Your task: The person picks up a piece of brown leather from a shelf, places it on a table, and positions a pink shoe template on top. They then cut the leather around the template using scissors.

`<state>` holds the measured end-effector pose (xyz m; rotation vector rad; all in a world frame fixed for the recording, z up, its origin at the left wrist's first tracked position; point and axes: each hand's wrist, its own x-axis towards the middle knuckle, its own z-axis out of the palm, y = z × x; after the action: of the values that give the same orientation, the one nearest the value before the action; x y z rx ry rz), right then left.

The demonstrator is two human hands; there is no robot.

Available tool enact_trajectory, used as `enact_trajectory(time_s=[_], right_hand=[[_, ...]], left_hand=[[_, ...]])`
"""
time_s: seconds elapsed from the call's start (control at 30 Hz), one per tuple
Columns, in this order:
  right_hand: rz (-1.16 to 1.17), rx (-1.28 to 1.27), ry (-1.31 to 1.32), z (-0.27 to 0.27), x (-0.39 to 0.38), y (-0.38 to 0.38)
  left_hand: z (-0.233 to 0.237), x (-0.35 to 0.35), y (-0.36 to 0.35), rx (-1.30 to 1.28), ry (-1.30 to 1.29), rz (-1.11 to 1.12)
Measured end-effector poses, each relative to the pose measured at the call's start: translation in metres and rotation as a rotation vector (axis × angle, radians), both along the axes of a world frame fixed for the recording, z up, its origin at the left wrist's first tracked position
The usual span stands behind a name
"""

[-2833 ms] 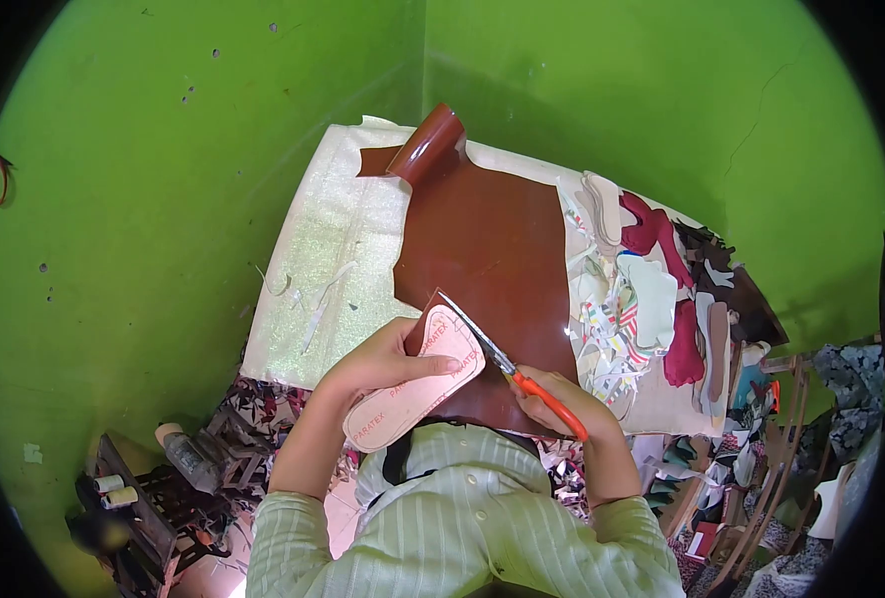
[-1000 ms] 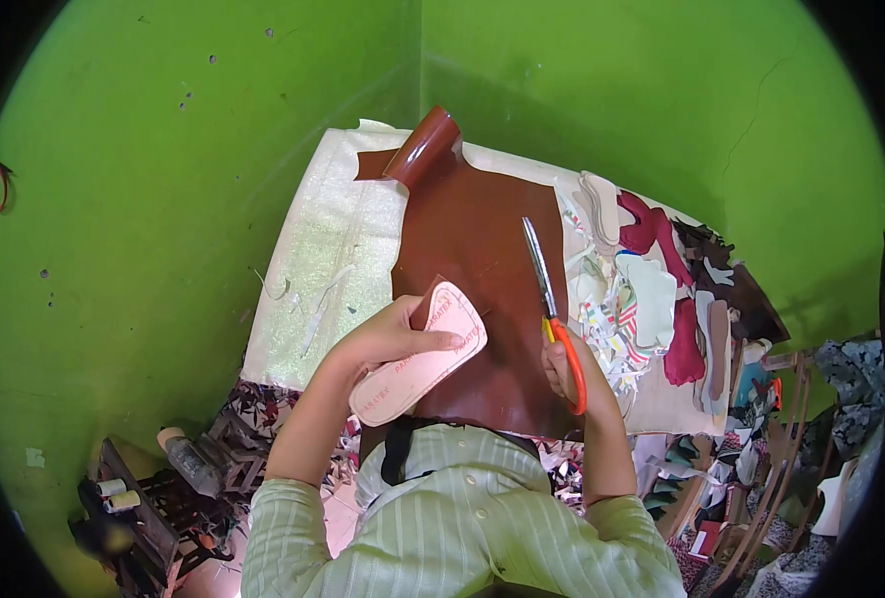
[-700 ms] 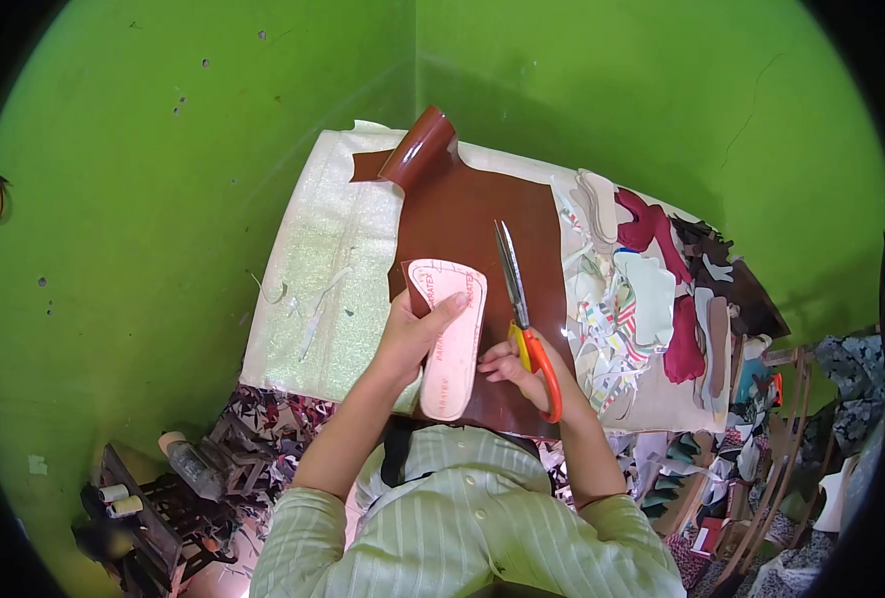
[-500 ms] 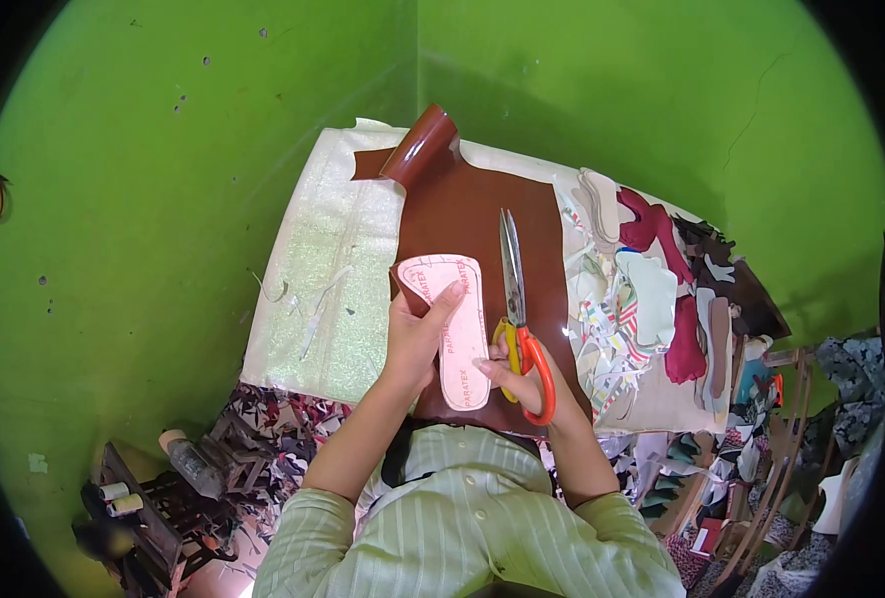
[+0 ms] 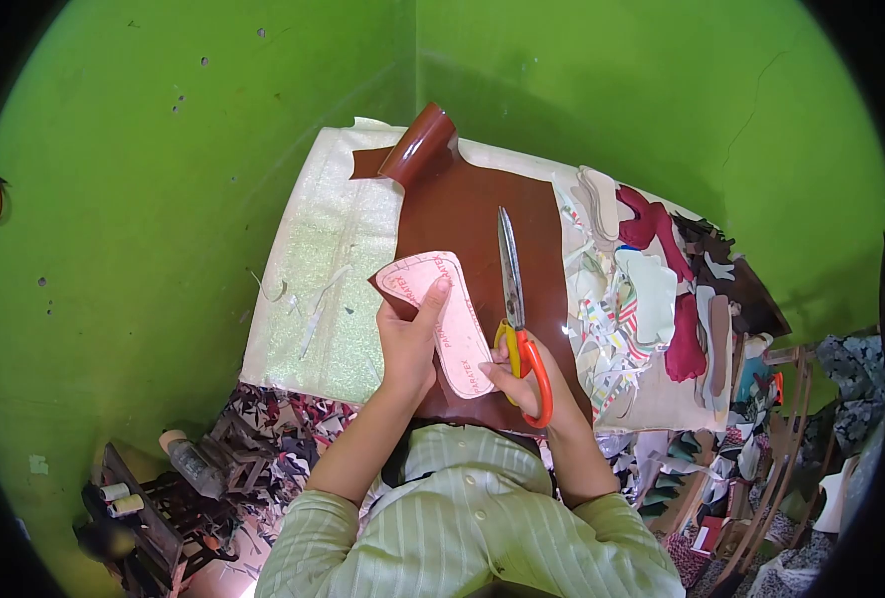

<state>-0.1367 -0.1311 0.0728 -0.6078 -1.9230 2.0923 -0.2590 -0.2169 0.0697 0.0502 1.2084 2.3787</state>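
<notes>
My left hand (image 5: 412, 334) grips a pink sole-shaped piece (image 5: 455, 344) printed with red lettering, its thumb pressed on the upper part. A dark brown edge shows behind the piece at its upper left. Scissors (image 5: 511, 269) with red and yellow handles are in my right hand (image 5: 524, 377), blades pointing up and nearly closed. The thumb of that hand also touches the lower right edge of the pink piece. Beneath both hands lies a brown sheet (image 5: 492, 224), rolled up at its top end.
Light shimmering fabric (image 5: 313, 269) covers the left of the work surface. Striped scraps (image 5: 612, 319), maroon pieces (image 5: 684, 339) and pale cut shapes (image 5: 599, 204) lie at the right. Thread spools (image 5: 123, 505) stand at the lower left. Green walls meet behind.
The pink piece has tilted, its upper end moving left and its lower end right. My left hand has shifted slightly left with it. The scissors have hardly moved.
</notes>
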Motion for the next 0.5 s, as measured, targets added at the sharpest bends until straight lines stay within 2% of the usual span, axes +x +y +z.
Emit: enact_trajectory(time_s=[0.23, 0.3, 0.5], right_hand=[[-0.038, -0.134, 0.044, -0.005, 0.003, -0.001], [-0.083, -0.143, 0.073, -0.008, 0.005, 0.001], [-0.152, -0.046, 0.075, -0.018, 0.012, 0.013]], left_hand=[[0.002, 0.005, -0.003, 0.067, 0.023, 0.105], [0.002, 0.007, -0.007, 0.044, 0.200, 0.086], [0.009, 0.012, -0.016, -0.080, 0.409, 0.009]])
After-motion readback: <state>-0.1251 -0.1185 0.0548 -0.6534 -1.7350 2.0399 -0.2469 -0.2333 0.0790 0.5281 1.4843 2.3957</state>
